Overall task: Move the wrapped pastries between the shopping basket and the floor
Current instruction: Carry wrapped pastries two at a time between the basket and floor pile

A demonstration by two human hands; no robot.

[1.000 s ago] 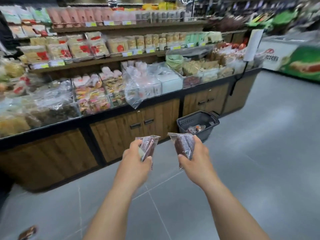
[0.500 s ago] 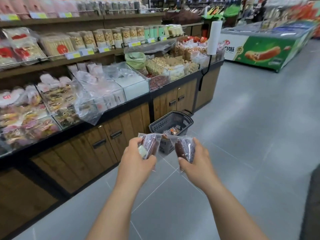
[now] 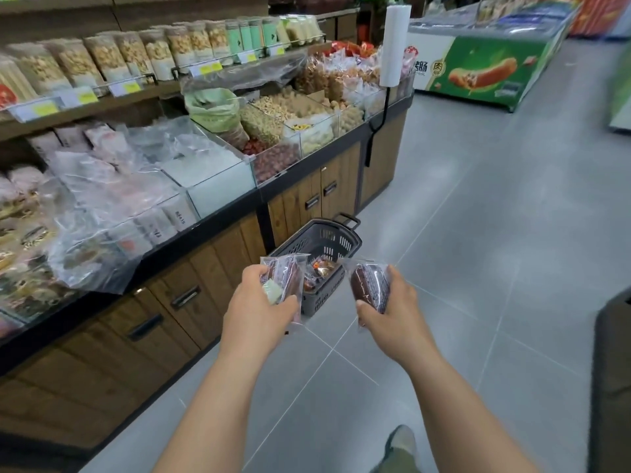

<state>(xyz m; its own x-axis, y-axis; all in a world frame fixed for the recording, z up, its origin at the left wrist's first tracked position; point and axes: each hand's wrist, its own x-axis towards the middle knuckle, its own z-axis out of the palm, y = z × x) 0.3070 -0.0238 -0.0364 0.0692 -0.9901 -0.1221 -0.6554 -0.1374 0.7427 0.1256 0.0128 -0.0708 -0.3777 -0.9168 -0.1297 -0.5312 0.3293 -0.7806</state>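
Grey tiled floor (image 3: 478,268), wooden snack display (image 3: 211,268) along the left. On the floor beside its cabinets — dark shopping basket (image 3: 341,233), wrapped goods inside. Above and before it: left hand (image 3: 259,312), fingers clasping one wrapped pastry (image 3: 285,274); right hand (image 3: 392,319), fingers gripping a second pastry (image 3: 370,285) — dark brown.

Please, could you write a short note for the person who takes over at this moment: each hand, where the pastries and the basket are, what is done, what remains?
The left hand grips the first wrapped pastry in the air.
The right hand grips the second wrapped pastry, a dark one.
The shopping basket stands on the floor beside the wooden counter, just ahead of both hands. Some wrapped items lie inside it.
Done: both pastries are in hand.
Left: probably put both into the basket, as the hands are near it.
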